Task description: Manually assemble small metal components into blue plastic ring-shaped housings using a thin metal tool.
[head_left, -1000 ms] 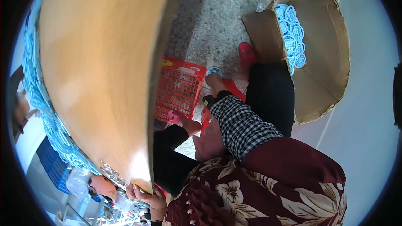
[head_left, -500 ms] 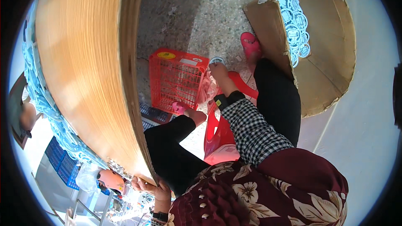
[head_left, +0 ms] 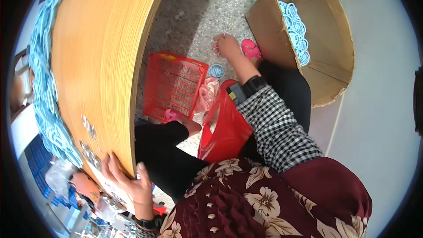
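My left hand (head_left: 128, 183) rests on the near corner of the wooden table (head_left: 97, 61), fingers spread over the top and thumb apart at the edge. My right hand (head_left: 227, 46) reaches down over the speckled floor with its fingers drawn together. Whether something small is between them is hard to make out. Just below that hand, a round light blue piece (head_left: 216, 70) with cut-out shapes lies by the red plastic basket (head_left: 176, 86). Crumpled pink cloth (head_left: 206, 94) is beside the basket.
A large cardboard box (head_left: 330, 39) holding several light blue round pieces (head_left: 295, 31) stands at the right. Light blue pieces (head_left: 46, 105) line the table's far left side, with small metal parts (head_left: 88, 125) nearer. A red plastic stool (head_left: 224, 125) is between my legs.
My right hand has moved up and away from the round light blue piece, which stays by the basket. My left hand has shifted from gripping the table's edge to lying spread on top.
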